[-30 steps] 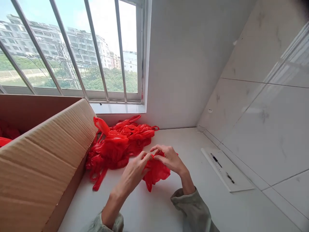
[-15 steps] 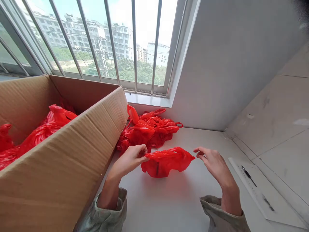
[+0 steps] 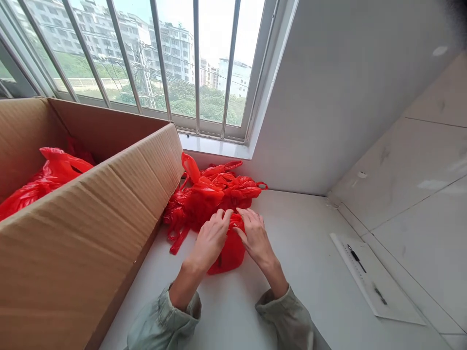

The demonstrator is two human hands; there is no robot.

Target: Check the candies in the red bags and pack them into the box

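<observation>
A red plastic bag [image 3: 233, 250] hangs bunched just over the white tabletop, between my two hands. My left hand [image 3: 213, 238] is closed on its upper left part, and the thumb is hidden behind the hand. At the bag's upper right edge, my right hand [image 3: 256, 239] curls its fingers and thumb around the gathered plastic. The fingertips of both hands almost meet. Right behind them lies a heap of crumpled red plastic bags [image 3: 207, 192], with loops and handles sticking out.
A large open cardboard box [image 3: 120, 194] with more red bags [image 3: 54, 175] inside stands on the left. On the right lie a white sheet [image 3: 386, 296], a ruler [image 3: 352, 272] and a black pen [image 3: 356, 258]. A barred window [image 3: 197, 73] and grey wall are behind.
My right hand has moved left from beside the bag and now grips it. The bag, stretched out wide before, is bunched between both hands. The view has shifted slightly right.
</observation>
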